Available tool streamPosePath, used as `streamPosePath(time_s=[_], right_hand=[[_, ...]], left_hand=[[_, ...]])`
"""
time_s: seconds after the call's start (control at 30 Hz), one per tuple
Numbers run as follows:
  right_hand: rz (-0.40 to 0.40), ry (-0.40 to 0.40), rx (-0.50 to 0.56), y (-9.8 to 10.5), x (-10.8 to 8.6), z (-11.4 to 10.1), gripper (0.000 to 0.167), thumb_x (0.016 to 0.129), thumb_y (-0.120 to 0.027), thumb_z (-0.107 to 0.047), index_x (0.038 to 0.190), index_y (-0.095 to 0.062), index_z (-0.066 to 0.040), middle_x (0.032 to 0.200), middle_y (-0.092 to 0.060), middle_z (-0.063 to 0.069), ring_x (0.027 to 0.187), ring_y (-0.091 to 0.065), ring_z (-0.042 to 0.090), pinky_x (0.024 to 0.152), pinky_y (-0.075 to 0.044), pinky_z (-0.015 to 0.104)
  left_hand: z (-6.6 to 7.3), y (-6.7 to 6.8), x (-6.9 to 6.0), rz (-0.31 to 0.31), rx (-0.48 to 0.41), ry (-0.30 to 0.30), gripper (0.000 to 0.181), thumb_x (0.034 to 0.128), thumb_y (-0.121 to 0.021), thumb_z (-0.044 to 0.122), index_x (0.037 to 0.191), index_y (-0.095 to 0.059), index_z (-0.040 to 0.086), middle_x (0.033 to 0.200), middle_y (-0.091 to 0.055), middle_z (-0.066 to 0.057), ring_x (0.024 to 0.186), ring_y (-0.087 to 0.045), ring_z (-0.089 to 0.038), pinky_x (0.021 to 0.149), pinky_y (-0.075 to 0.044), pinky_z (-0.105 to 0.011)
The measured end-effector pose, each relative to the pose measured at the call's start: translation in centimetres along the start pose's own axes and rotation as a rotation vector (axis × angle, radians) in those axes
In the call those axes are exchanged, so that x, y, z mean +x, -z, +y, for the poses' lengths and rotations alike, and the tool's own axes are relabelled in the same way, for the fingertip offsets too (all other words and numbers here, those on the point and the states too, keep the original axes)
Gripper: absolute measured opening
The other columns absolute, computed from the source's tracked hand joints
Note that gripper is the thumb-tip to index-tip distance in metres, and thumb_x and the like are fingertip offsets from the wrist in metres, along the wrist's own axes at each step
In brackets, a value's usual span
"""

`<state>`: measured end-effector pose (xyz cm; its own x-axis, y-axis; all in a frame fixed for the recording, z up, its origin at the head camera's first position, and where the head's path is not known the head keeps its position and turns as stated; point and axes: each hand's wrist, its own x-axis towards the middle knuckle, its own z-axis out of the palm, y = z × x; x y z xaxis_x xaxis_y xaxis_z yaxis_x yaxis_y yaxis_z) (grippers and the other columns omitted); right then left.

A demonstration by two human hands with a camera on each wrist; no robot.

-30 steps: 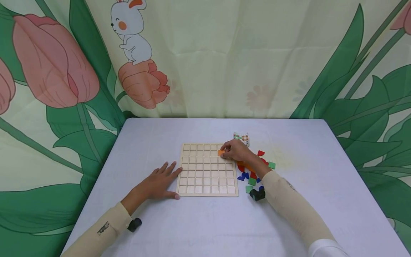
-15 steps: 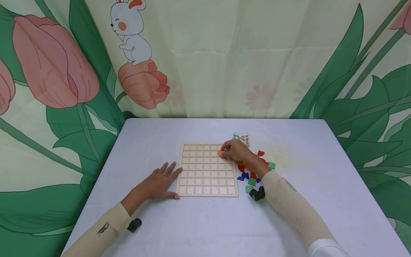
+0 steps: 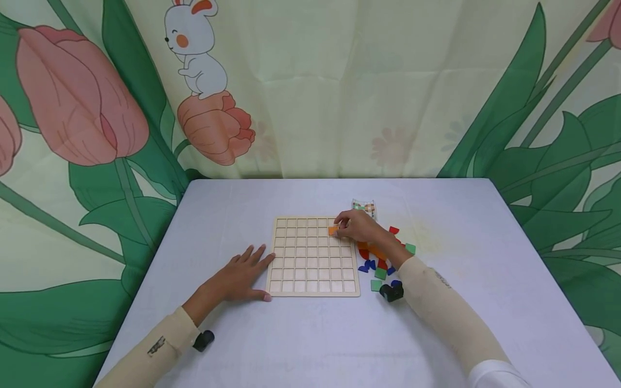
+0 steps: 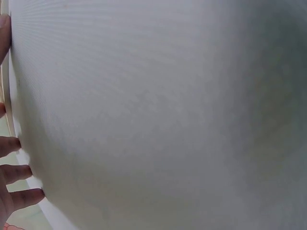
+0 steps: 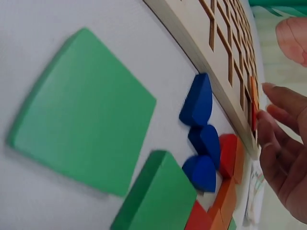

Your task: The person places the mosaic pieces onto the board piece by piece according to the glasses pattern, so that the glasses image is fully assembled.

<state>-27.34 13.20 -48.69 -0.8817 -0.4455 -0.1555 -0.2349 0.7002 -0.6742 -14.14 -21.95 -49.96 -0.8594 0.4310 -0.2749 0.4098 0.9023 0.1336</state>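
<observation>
A wooden grid board (image 3: 312, 293) lies on the table, its cells bare except near the top right. There an orange block (image 3: 332, 230) sits at a cell. My right hand (image 3: 358, 226) reaches over the board's right side, curled fingertips at the orange block's right edge. The right wrist view shows the fingertips close against this orange block (image 5: 253, 91); its far side is hidden. My left hand (image 3: 242, 275) rests spread on the table, with a fingertip and the thumb at the board's left edge. Its fingers (image 4: 21, 199) appear straight in the left wrist view.
Right of the board lie green blocks (image 5: 88, 115), blue curved blocks (image 5: 197, 103), and red (image 3: 394, 230) and orange pieces (image 3: 375, 251), partly under my right forearm. A printed card (image 3: 365, 206) lies behind my right hand. A patterned curtain (image 3: 310, 108) hangs behind the table.
My right hand has shifted very slightly right relative to the orange block, with its fingertips still beside it. My left hand stays in place. The head view has tilted slightly.
</observation>
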Motion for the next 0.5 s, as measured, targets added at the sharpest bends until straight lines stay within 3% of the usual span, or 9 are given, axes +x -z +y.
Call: streamPosePath(time_s=[0.23,0.5], right_hand=[[-0.038,0.018,0.064,1.4,-1.2,1.1,0.028,0.096,-0.069,-0.024,0.12,-0.07,-0.009,0.1,-0.068,0.006,0.083,-0.06,0.018,0.07,-0.054,0.027],[0.023,-0.071,0.081,3.4,-3.2,3.2,0.03,0.098,-0.067,-0.026,0.124,-0.069,-0.011,0.106,-0.067,0.011,0.078,-0.063,0.022,0.069,-0.057,0.028]], left_hand=[[0.0,-0.1,0.0,0.0,-0.007,0.003,0.106,0.0769,-0.063,0.079,0.16,-0.026,0.025,0.168,-0.018,-0.013,0.153,-0.016,-0.044,0.114,-0.03,-0.066],[-0.1,-0.1,0.0,0.016,-0.012,-0.006,0.106,0.0766,-0.064,0.078,0.16,-0.027,0.025,0.168,-0.019,-0.013,0.153,-0.017,-0.045,0.113,-0.03,-0.066]])
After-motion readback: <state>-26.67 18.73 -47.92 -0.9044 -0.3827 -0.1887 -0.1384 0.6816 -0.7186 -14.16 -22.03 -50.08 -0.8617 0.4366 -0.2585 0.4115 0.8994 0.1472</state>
